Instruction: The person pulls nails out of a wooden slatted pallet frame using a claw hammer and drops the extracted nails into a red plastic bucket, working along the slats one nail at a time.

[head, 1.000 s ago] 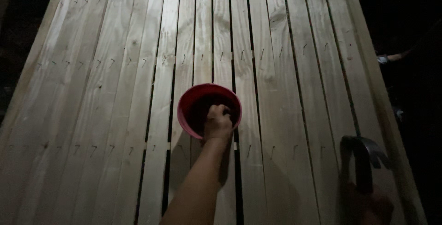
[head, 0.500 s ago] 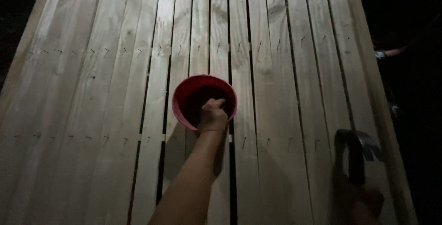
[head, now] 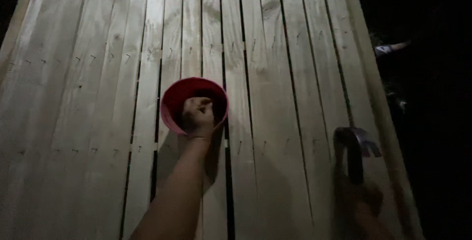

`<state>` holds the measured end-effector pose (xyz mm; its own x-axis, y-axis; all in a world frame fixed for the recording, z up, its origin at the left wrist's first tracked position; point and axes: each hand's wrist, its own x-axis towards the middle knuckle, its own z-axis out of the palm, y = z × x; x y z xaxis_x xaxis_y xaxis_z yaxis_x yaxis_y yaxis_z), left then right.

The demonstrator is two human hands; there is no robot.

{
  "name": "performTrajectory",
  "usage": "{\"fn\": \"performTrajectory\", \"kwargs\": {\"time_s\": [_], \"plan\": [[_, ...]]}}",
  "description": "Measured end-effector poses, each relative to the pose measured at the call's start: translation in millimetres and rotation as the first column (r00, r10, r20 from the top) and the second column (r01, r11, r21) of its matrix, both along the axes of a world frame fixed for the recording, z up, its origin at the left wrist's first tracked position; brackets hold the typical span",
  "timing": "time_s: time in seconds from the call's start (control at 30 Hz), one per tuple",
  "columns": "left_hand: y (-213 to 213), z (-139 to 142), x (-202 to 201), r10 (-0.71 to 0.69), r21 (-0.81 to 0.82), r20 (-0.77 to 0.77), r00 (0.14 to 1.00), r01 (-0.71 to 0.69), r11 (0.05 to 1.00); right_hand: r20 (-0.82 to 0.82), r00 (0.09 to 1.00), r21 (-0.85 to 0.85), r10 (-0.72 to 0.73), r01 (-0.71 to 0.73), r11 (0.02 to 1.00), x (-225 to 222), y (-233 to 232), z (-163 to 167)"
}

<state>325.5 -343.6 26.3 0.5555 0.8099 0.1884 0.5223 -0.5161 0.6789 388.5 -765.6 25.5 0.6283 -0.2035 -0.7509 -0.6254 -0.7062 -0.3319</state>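
A round red bowl (head: 173, 101) sits on a deck of pale wooden boards (head: 275, 83). My left hand (head: 197, 117) reaches into the bowl with its fingers curled; what they hold is hidden. My right hand (head: 361, 203), dim at the lower right, grips the handle of a claw hammer (head: 355, 144) whose head stands above the boards near the right edge.
Rows of nail heads run across the boards at two heights. Narrow dark gaps separate the planks. The deck's right edge (head: 378, 97) drops into darkness, where a small pale object (head: 386, 49) lies. Past the left edge is dark too.
The view has shifted a little, so the bowl and hammer sit slightly higher and left in the frame. My left hand stays inside the bowl; the hammer stays gripped.
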Motion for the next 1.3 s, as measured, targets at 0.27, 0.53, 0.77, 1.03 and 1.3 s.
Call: {"fn": "performTrajectory", "kwargs": {"time_s": [0.27,0.53,0.77,1.03,1.3], "plan": [[-106,7,54,-0.127,-0.139,0.221,0.967,0.160,0.977,-0.038,0.987,0.154,-0.154,0.158,0.975,17,-46,-9],[-255,-3,116,-0.132,-0.446,0.193,0.972,0.207,0.871,0.019,0.968,-0.105,0.250,-0.247,0.963,72,-120,1],[-346,-7,164,-0.374,-0.371,0.224,0.900,0.434,0.821,0.032,0.960,-0.073,0.278,-0.275,0.959,105,-203,-8],[-403,-7,181,-0.502,-0.469,-0.072,0.862,0.415,0.780,0.072,0.901,-0.178,0.427,-0.410,0.895,121,-259,-50],[-426,-32,193,-0.521,-0.240,-0.203,0.829,0.474,0.847,-0.133,0.942,-0.195,0.308,-0.330,0.924,127,-249,-40]]}}
